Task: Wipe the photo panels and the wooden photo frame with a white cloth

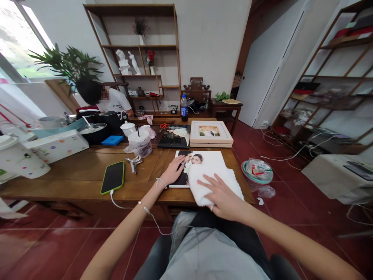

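A photo panel (205, 157) showing a couple lies flat at the near edge of the wooden table (81, 171). My left hand (172, 172) rests flat on the panel's left part, fingers stretched out. My right hand (223, 196) presses flat on a folded white cloth (205, 177) that covers the panel's lower right part. Neither hand grips anything.
A phone in a green case (113, 177) with a white cable and a metal clip (133, 163) lie left of the panel. Behind stand a framed photo (210, 133), a dark print (174, 137), a bagged cup (140, 143) and a bottle (183, 108). Another person sits at far left. A basket (257, 174) stands on the floor.
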Tool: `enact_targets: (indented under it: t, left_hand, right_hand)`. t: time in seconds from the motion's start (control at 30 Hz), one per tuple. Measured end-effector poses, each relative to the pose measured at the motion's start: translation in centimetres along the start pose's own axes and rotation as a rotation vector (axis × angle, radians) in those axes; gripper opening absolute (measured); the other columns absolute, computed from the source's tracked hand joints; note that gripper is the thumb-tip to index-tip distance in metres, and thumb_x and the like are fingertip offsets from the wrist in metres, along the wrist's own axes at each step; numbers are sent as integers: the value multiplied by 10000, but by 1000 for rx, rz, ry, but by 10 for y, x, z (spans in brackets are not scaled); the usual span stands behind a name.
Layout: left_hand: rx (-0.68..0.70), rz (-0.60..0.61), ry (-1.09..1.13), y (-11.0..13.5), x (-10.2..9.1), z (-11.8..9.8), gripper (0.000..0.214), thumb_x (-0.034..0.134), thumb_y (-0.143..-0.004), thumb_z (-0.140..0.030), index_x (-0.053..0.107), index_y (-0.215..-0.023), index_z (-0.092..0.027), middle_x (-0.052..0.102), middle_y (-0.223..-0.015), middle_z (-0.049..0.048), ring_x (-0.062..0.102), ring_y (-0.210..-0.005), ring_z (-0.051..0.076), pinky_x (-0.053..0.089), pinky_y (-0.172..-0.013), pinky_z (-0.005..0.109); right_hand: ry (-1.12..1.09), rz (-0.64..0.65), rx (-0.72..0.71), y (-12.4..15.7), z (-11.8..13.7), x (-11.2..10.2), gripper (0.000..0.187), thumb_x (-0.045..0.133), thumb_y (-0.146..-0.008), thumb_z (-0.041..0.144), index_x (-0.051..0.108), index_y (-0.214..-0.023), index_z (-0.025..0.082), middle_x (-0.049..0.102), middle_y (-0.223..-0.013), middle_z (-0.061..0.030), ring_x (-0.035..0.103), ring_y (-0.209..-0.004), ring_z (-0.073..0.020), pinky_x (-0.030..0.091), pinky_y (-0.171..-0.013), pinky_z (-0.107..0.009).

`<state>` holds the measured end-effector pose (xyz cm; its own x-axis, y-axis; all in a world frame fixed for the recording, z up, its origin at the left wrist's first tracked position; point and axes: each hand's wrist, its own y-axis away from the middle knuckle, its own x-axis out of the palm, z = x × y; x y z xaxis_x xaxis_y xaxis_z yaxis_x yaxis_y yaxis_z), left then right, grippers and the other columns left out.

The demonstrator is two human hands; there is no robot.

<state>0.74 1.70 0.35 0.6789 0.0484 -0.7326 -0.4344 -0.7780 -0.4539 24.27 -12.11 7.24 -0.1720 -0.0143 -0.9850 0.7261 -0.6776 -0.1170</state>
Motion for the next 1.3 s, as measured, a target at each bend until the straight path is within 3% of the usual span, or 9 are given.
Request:
enact_targets:
  t: [0.07,0.17,0.43,0.6,0.73,1.0,1.1,1.2,1.3]
  left_hand:
    - [6,1,-2,0,0,0,395,356,-887,-300,497,-1206,-112,464,-1322,138,370,-1269,213,285,-1071,430]
    - [9,12,-10,0,0,1,401,360,-887,-295,491,-1212,-100,456,-1328,144,366,-1271,214,281,-1075,426]
    - [7,19,-14,-1,-1,1,393,369,-884,-298,501,-1211,-125,454,-1335,126,364,-1273,216,284,-1073,432]
    - [-8,21,-8,-1,-2,1,395,370,-882,-301,501,-1214,-131,453,-1335,126,362,-1275,218,281,-1073,436]
    - [0,12,-2,-1,-1,1,393,367,-883,-290,493,-1220,-132,445,-1342,125,362,-1275,212,283,-1072,431]
    - [2,-1,10,0,0,2,381,379,-877,-295,497,-1214,-162,456,-1335,107,361,-1276,206,277,-1074,433]
    - [-7,-1,21,0,1,2,379,382,-876,-297,501,-1207,-157,454,-1335,113,366,-1273,207,280,-1072,431]
    - [-13,3,18,0,1,2,385,376,-878,-300,498,-1210,-147,454,-1334,121,362,-1275,209,277,-1072,435]
    - [1,4,11,0,0,2,387,369,-881,-299,493,-1216,-150,453,-1336,116,358,-1278,206,277,-1074,430]
  right_hand:
    - [-21,15,-4,1,7,-1,274,534,-723,196,652,-970,204,357,-1406,-47,162,-1333,-280,72,-1063,-532]
    - [-50,4,28,-9,-4,-3,323,518,-716,168,630,-1013,227,388,-1388,-40,220,-1318,-263,118,-1054,-533]
    - [19,-79,126,-55,-96,-2,347,436,-760,135,604,-1063,152,491,-1276,-162,297,-1286,-252,159,-1033,-547]
    - [8,-111,167,-70,-127,1,386,410,-764,112,581,-1105,173,499,-1280,-116,259,-1305,-251,100,-1041,-565]
    - [9,-82,165,-66,-113,7,407,418,-735,97,583,-1103,152,503,-1273,-134,238,-1313,-272,106,-1029,-584]
    - [-40,-38,-17,-18,-28,-1,390,481,-663,79,629,-1004,194,403,-1375,-70,182,-1331,-265,76,-1049,-564]
    - [-64,-6,-78,-5,-7,-3,355,495,-682,94,634,-990,204,392,-1385,-46,167,-1337,-257,51,-1062,-551]
    - [-83,-9,-100,-3,-7,-1,325,498,-695,105,633,-974,199,408,-1373,-54,176,-1337,-235,55,-1075,-525]
    - [-87,-43,-75,-12,-25,1,359,485,-673,80,625,-986,183,443,-1343,-85,214,-1327,-217,81,-1080,-504]
